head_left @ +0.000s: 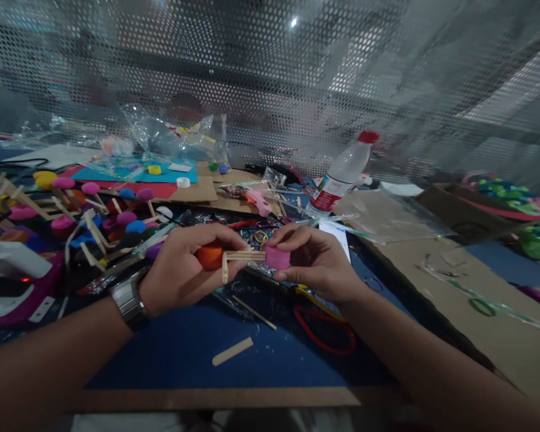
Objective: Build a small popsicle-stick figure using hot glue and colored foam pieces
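My left hand is closed around a small wooden stick frame, with an orange rounded piece at its left end beside the palm. At the frame's right end is a pink bottle cap, which my right hand pinches between thumb and fingers. The cap touches the stick ends; whether it is fixed to them I cannot tell. Under my hands, on the blue tabletop, lie a flat craft stick and a thin stick.
Colourful stick-and-ball pieces crowd the left, near a purple-and-white device with a red light. A red-capped bottle stands behind my right hand. Farther back lie a pink glue gun and clear plastic bags. Cardboard covers the right side.
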A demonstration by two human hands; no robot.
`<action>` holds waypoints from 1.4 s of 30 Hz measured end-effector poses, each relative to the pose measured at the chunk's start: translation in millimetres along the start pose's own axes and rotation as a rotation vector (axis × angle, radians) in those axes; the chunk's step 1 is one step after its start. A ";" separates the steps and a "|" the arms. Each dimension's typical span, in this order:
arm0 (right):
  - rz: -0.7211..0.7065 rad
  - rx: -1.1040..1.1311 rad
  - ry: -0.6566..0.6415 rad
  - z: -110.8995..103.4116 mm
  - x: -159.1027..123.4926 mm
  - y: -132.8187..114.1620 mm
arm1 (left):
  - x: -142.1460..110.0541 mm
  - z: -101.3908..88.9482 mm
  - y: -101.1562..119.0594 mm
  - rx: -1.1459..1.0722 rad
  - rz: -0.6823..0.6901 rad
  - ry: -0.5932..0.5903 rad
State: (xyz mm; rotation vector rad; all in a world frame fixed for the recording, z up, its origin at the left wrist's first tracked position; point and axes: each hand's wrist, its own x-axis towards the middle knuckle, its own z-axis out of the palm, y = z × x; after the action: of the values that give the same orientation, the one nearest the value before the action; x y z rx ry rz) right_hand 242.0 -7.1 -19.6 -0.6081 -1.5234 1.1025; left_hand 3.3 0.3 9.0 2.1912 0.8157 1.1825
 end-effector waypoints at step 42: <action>0.008 0.009 -0.038 -1.4 0.2 0.5 | -0.9 2.6 -6.9 -0.052 0.121 -0.001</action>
State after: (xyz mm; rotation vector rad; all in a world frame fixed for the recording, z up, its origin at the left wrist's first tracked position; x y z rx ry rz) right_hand 243.2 -6.3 -20.0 -0.5902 -1.5493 1.1318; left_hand 3.4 3.9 2.6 2.2246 0.6524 1.2456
